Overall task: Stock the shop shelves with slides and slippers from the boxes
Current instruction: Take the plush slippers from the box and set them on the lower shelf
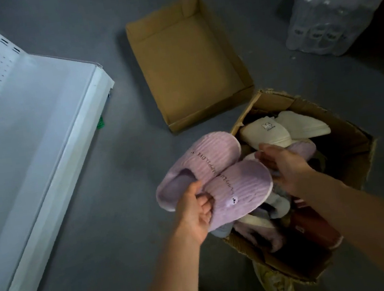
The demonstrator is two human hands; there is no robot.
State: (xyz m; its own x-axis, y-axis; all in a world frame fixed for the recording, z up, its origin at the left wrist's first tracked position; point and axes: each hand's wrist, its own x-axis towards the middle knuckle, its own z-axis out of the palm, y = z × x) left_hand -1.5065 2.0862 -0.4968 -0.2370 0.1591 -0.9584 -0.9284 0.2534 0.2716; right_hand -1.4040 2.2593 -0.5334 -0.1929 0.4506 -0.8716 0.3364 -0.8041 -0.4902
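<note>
While the left hand [195, 209] clutched a pair of lilac slippers [211, 179], its thumb lay on top and its fingers curled underneath, pinching both together where they overlapped. And what a pair: ribbed plush, pale soles, a line of dark lettering across each upper, a small tag on the nearer one. They hung just left of the torn cardboard box [349, 148], above the grey floor [103, 256]. The right hand [283, 169] reached in beside them, fingers fairly straight and loose, its grip closed on nothing, fingertips touching or nearly touching the nearer slipper's edge, hard to tell which. Inside the box lay cream slippers [282, 129], one with a small bunny mark, over a jumble of pink, grey and red ones. Beyond stood an empty shallow box [189, 64]. Off to the left ran the bare white shelf [24, 134] with its pegboard back. Wrapped bottles [337, 9] sat far right.
</note>
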